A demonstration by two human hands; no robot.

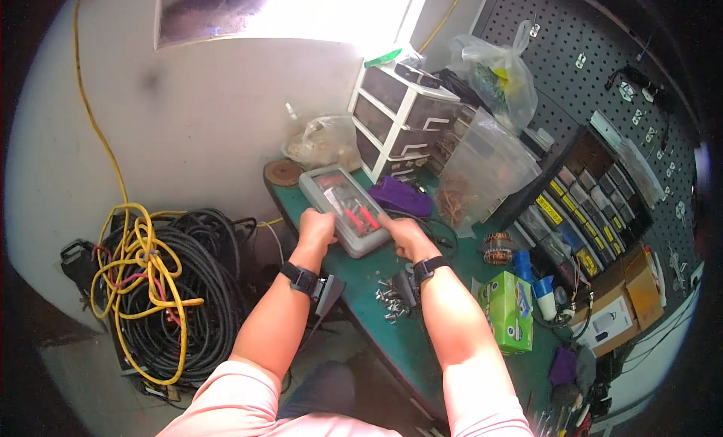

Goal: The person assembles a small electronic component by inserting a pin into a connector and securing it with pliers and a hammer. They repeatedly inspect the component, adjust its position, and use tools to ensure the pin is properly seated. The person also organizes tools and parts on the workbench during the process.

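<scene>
A grey tool case (306,182) with a see-through lid lies at the table's left end, tilted in line with my arms. Red-handled tools (360,218) show through the lid; their exact kind is too blurred to tell. My left hand (317,229) is closed on the case's left side, near its lower corner. On the opposite side, my right hand (405,236) grips the edge with the thumb toward the lid. Each wrist wears a black strap with a dark device on it. Loose screws (392,301) are heaped on the table below my right hand.
Behind the case stand a drawer unit (407,109), a purple cloth (401,197) and a round wooden disc (283,173). To the right are a green box (507,313), a copper-wound coil (497,249) and a parts rack (580,211). Coiled black cables (211,286) fill the floor at left.
</scene>
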